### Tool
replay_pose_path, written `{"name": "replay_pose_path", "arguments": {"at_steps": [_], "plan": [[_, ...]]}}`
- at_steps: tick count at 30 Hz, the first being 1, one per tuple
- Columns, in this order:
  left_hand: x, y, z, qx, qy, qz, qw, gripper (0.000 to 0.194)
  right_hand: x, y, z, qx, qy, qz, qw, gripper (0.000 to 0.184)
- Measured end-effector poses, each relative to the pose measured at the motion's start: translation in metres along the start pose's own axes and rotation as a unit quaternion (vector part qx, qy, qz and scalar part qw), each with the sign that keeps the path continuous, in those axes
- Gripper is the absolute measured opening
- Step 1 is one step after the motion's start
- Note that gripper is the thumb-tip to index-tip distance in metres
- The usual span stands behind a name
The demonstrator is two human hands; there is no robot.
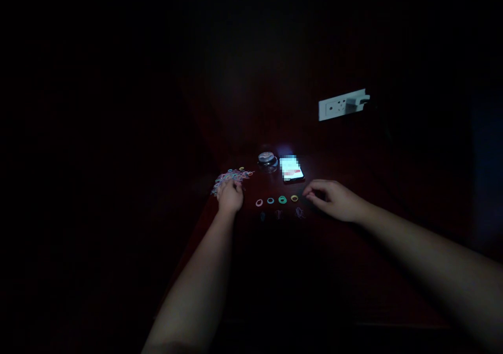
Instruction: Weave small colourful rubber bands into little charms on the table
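Note:
My left hand (230, 195) rests at the near side of a tangled pile of small coloured elastic hair ties (231, 175), its fingers curled in; what they grip, if anything, is hidden. My right hand (332, 198) lies low over the table, to the right of a row of rings. Its thumb and fingers bend towards each other in a pinch, with the tips too dark to show anything held. From left to right, the row holds a pink ring (259, 203), a blue ring (271, 201), a green ring (282, 200) and a yellow ring (294, 198).
Fainter thin bands (299, 213) lie nearer me, below the row. Behind it stand a round clear container (268, 160) and a phone (291, 168) with a lit screen. A socket strip (341, 105) with a plug is on the wall. Darkness hides much of the dark-red table (251, 260).

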State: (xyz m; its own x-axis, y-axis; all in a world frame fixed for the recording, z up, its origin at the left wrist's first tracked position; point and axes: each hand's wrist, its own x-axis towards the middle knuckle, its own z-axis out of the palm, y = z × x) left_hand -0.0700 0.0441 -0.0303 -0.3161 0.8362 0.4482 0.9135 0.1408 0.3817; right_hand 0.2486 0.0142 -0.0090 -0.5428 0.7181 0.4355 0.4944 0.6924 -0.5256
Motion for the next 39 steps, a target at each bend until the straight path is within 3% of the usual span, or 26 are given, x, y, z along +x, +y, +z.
{"name": "replay_pose_path", "arguments": {"at_steps": [5, 12, 19, 27, 30, 33, 39], "plan": [[0.000, 0.003, -0.003, -0.062, 0.003, 0.045, 0.997, 0.018, 0.000, 0.000, 0.001, 0.002, 0.006, -0.003, 1.000, 0.018], [0.000, 0.003, -0.003, -0.072, -0.016, -0.001, 0.997, 0.013, 0.000, 0.003, 0.000, 0.014, -0.001, 0.001, 1.000, 0.017], [0.001, 0.002, -0.002, -0.038, 0.027, 0.015, 0.999, 0.013, -0.001, 0.004, 0.000, 0.020, -0.007, 0.019, 1.000, 0.018], [-0.002, 0.013, -0.010, -0.093, 0.002, 0.004, 0.996, 0.016, 0.000, 0.004, 0.000, 0.019, -0.005, 0.001, 1.000, 0.018], [-0.011, 0.032, -0.015, -0.154, -0.011, 0.096, 0.983, 0.014, 0.000, 0.001, 0.002, 0.023, 0.011, -0.005, 1.000, 0.016], [-0.026, 0.057, -0.018, -0.232, -0.078, 0.218, 0.945, 0.011, 0.001, -0.003, 0.005, 0.035, 0.032, -0.001, 0.999, 0.016], [-0.051, 0.088, -0.022, -0.270, -0.140, 0.317, 0.898, 0.012, 0.001, -0.009, 0.010, 0.061, 0.063, 0.005, 0.996, 0.018]]}}
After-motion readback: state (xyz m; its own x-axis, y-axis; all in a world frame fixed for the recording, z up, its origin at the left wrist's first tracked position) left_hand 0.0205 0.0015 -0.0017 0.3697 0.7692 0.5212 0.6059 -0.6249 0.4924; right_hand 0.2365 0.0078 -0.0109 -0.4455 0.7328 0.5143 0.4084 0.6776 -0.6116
